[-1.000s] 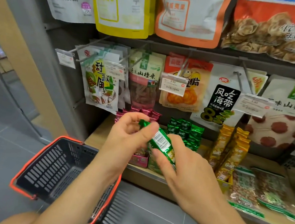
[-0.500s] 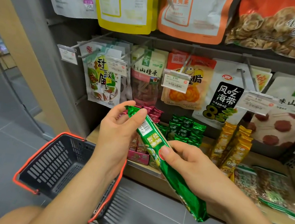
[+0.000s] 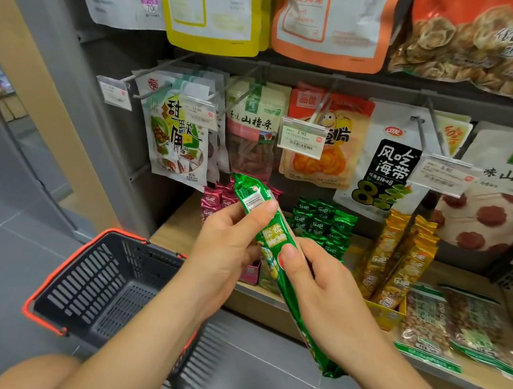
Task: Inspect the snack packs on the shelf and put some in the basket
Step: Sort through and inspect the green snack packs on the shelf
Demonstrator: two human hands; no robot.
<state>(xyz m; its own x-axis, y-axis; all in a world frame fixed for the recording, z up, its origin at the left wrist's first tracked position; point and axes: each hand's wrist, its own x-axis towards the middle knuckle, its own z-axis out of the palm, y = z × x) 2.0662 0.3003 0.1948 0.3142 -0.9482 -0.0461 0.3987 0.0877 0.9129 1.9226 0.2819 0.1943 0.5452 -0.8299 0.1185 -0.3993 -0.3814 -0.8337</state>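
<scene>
**Long green snack pack held in both hands in front of the shelf**

The left hand (image 3: pixel 226 247) grips the upper part of a long green snack pack (image 3: pixel 271 237), with the thumb laid across the front just below the white barcode panel and the fingers curled behind. The right hand (image 3: pixel 323 294) holds the pack's middle, its thumb pressed on the printed face. The pack slants from its top end, far and left, down to its bottom end, near and right, which lies beside the right wrist. It is held in the air in front of the wooden shelf (image 3: pixel 171 231), touching nothing else.

On the shelf behind the hands, pink packs (image 3: pixel 216 201), green packs (image 3: pixel 321 225) and yellow packs (image 3: pixel 400 259) stand upright in rows. Flat bags of nuts (image 3: pixel 430 322) lie to the right. Larger bags hang on hooks above, among them a white seaweed bag (image 3: pixel 388 169) and a price tag (image 3: pixel 302 135) reading 3.90.

A dark grey basket (image 3: pixel 87 285) with a red rim sits low on the left, partly under the left forearm.
</scene>
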